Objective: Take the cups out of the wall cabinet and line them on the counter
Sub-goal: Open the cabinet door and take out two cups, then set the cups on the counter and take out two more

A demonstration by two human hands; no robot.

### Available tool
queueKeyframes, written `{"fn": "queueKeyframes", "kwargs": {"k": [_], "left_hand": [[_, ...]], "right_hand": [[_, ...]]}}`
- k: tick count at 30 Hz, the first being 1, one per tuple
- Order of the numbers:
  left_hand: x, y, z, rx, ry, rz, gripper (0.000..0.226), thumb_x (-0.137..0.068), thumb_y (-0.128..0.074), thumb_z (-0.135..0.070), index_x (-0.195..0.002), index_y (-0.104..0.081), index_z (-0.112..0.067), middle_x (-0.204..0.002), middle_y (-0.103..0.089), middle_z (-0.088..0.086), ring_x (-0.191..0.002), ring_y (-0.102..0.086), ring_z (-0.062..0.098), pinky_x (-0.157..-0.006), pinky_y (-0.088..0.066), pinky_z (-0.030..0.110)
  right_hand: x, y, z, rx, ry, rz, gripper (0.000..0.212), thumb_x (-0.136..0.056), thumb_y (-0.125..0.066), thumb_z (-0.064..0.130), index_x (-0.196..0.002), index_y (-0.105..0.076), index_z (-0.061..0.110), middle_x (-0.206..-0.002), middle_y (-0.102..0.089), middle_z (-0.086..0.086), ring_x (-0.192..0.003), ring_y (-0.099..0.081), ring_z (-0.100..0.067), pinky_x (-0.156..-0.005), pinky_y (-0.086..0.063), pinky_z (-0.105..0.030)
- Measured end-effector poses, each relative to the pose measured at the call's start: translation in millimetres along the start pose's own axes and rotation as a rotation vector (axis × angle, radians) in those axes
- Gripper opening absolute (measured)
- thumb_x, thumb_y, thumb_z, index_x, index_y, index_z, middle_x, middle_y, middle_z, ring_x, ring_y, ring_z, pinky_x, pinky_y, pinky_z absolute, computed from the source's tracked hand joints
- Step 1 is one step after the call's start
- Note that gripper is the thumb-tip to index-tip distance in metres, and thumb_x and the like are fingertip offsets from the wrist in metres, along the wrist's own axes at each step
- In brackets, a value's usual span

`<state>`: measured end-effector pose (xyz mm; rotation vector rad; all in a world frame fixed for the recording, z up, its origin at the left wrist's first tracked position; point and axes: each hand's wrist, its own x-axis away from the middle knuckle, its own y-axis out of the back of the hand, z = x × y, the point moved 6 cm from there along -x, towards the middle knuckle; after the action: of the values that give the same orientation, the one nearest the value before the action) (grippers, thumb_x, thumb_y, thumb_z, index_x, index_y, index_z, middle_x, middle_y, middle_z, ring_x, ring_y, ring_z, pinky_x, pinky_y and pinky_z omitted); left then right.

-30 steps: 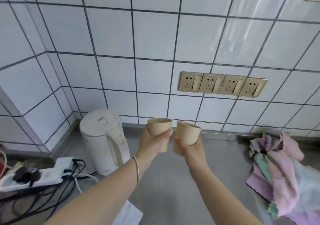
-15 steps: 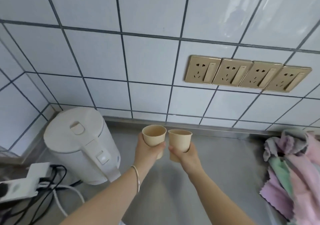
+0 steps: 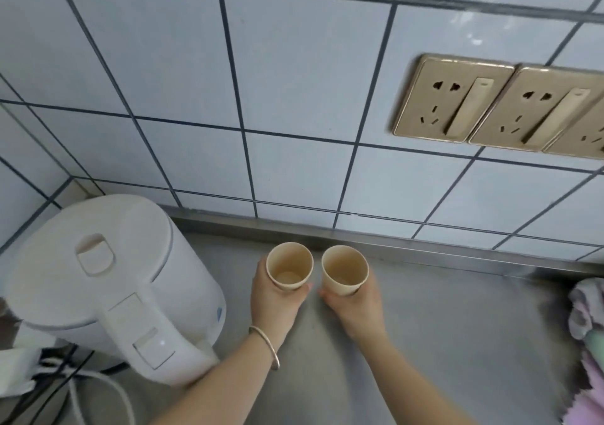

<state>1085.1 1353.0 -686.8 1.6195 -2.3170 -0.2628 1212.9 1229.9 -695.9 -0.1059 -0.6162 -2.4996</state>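
Observation:
Two empty beige cups stand upright side by side, low over the steel counter [image 3: 457,320] near the back wall. My left hand [image 3: 277,303] grips the left cup [image 3: 289,266] from below and behind. My right hand [image 3: 356,303] grips the right cup [image 3: 344,269] the same way. The rims nearly touch. Whether the cup bases rest on the counter is hidden by my hands. The wall cabinet is out of view.
A white electric kettle [image 3: 108,280] stands just left of my left hand, with cables [image 3: 65,379] beside it. A pile of pink and green cloths [image 3: 588,343] lies at the right edge. Gold wall sockets [image 3: 457,101] sit on the tiled wall above.
Both hands have lowered the cups from mid-air down toward the counter near the wall, and the view has moved closer and tilted down.

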Motion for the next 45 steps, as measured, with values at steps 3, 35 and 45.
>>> {"fn": "queueKeyframes", "kwargs": {"k": [3,35,45], "left_hand": [[-5,-8,4,-0.008,-0.023,-0.028,0.064,-0.053,-0.086,-0.016,-0.107,-0.052,-0.028,-0.105,-0.068,-0.002,-0.094,-0.063,0.016,-0.077,-0.045,0.021],[102,21,-42,-0.043,0.086,-0.065,0.036,-0.074,-0.068,-0.002,-0.106,-0.053,-0.009,-0.116,-0.049,0.014,-0.077,-0.055,0.018,-0.073,-0.038,0.025],[194,-2,-80,-0.085,-0.097,0.413,0.025,-0.078,-0.061,-0.001,-0.097,-0.055,-0.016,-0.109,-0.058,0.006,-0.069,-0.051,0.002,-0.067,-0.033,0.013]], "right_hand": [[-9,-4,-1,0.032,0.043,-0.035,0.060,-0.057,-0.082,0.029,-0.108,-0.050,0.029,-0.108,-0.061,0.006,-0.106,-0.056,-0.019,-0.088,-0.050,-0.039],[80,55,-18,0.097,-0.180,-0.135,0.034,-0.090,-0.055,0.029,-0.119,-0.054,0.014,-0.098,-0.058,-0.003,-0.105,-0.052,-0.024,-0.089,-0.042,-0.034],[201,128,-7,-0.086,-0.256,-0.457,0.030,-0.092,-0.049,0.027,-0.115,-0.056,0.010,-0.084,-0.063,-0.003,-0.082,-0.056,-0.023,-0.072,-0.039,-0.028]]}}
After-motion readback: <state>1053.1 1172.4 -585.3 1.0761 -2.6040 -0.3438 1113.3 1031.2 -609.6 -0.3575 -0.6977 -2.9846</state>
